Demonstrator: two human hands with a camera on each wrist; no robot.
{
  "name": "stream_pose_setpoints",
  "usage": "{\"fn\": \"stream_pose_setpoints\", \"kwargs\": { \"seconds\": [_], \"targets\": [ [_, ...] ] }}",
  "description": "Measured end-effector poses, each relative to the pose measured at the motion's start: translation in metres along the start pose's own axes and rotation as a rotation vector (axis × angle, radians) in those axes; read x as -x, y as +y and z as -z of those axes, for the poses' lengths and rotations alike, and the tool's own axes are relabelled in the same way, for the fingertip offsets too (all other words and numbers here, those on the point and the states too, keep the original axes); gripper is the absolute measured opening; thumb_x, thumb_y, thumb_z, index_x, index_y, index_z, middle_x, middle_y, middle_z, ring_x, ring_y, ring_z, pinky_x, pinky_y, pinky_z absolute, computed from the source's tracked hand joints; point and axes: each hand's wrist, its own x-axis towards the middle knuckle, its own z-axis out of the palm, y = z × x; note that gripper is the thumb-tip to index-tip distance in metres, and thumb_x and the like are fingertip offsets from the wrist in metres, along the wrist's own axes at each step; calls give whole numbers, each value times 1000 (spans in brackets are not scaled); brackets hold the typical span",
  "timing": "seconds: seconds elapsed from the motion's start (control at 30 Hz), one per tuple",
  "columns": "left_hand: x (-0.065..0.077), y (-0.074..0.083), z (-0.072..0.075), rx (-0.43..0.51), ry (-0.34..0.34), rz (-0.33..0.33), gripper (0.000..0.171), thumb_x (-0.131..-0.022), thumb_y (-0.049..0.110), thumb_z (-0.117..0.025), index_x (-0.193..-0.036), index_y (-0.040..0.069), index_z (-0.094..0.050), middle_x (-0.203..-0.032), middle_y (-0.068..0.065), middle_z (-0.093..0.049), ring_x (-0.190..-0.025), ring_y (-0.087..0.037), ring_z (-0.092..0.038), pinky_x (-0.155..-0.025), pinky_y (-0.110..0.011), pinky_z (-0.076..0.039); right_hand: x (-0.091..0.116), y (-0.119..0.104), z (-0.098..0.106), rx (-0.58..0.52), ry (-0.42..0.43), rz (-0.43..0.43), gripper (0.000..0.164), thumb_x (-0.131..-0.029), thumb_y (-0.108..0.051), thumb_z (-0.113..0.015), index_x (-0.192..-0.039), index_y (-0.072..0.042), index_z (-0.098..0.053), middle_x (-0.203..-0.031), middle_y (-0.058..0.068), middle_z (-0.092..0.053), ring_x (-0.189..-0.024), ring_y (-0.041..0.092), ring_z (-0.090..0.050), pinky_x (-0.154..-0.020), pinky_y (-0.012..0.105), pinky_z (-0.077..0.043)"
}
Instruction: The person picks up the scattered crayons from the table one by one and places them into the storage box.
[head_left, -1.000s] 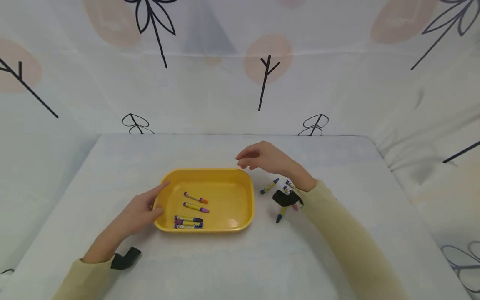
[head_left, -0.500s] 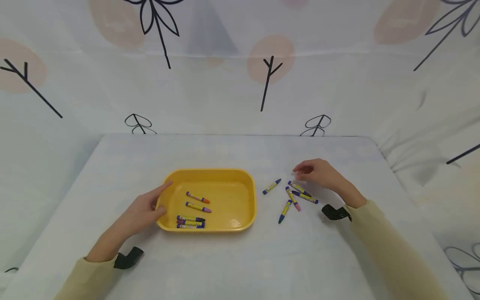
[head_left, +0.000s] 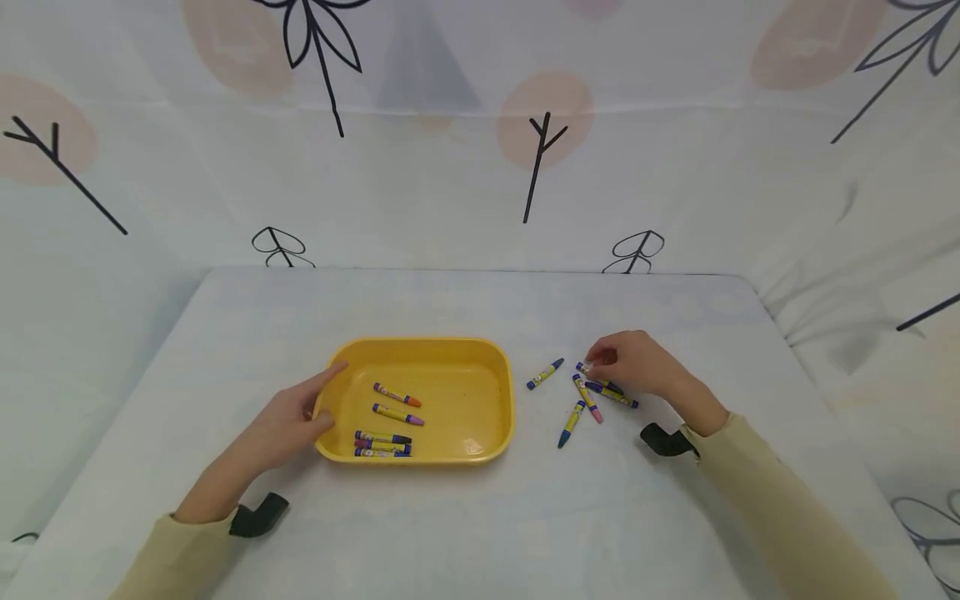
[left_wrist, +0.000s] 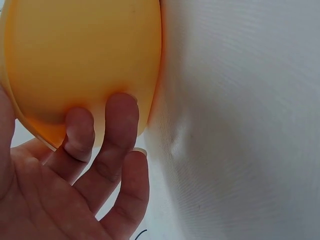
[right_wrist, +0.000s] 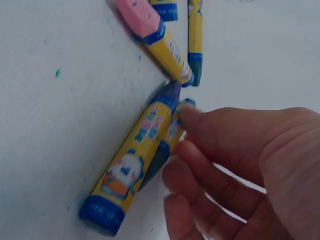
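1. Head: the left hand (head_left: 281, 425) gripped a yellow, round-cornered plastic tray (head_left: 457, 404); the right hand (head_left: 637, 362), pinching a slim yellow-wrapped crayon (head_left: 583, 367) on the white tabletop (head_left: 420, 533), hid its middle.
2. Left wrist: the tray was cut off.
3. Right wrist: the crayon slanted, dark tip pointing lower left, partly behind a purple-tipped crayon (right_wrist: 132, 160).

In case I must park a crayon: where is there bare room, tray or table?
Free: the tray right of its crayons; the table on the tray's near side, between the sleeves; behind it, up to the patterned cloth. Crowded: right of the tray, where loose crayons lie by the right hand; the tray's left end, held by the left hand.
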Motion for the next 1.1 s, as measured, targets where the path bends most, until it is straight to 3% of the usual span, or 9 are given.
{"fn": "stream_pose_setpoints", "kwargs": {
  "seconds": [0.3,0.47,0.67,0.87,1.1],
  "targets": [
    [-1,1,0,-15,-1,10,74,-83,6,-58,-154,9,-37,-137,-20,-53,-85,-23,-52,-65,-32,-43,0,-16,-3,172,7,10,20,-87,-9,-67,-106,-3,-72,-90,2,-66,-78,18,-57,-73,38,-50],
    [-1,1,-1,-11,-4,15,74,-83,5,-58,-154,9,-37,-134,-19,-54,-81,-21,-51,-63,-31,-43,3,-17,-1,180,33,-16,23,-86,-9,-66,-107,-3,-72,-95,4,-67,-83,22,-58,-78,42,-51],
    [0,2,0,-9,-8,19,74,-84,5,-58,-155,9,-36,-130,-19,-53,-72,-19,-47,-60,-30,-41,4,-16,9,76,69,-25,24,-88,-10,-64,-109,-3,-73,-97,7,-67,-87,24,-59,-77,42,-50],
    [1,4,1,-1,-8,22,74,-84,5,-59,-155,10,-36,-123,-17,-53,-64,-17,-43,-55,-29,-39,1,-25,19,-86,89,28,25,-92,-14,-66,-115,-5,-72,-100,5,-69,-85,21,-61,-68,35,-49],
    [1,4,1,-3,0,22,74,-84,5,-60,-154,11,-38,-114,-14,-56,-66,-18,-42,-56,-29,-38,-7,-50,21,-340,23,98,31,-95,-20,-65,-122,-5,-70,-106,9,-70,-84,23,-63,-82,47,-53]
  ]
}}
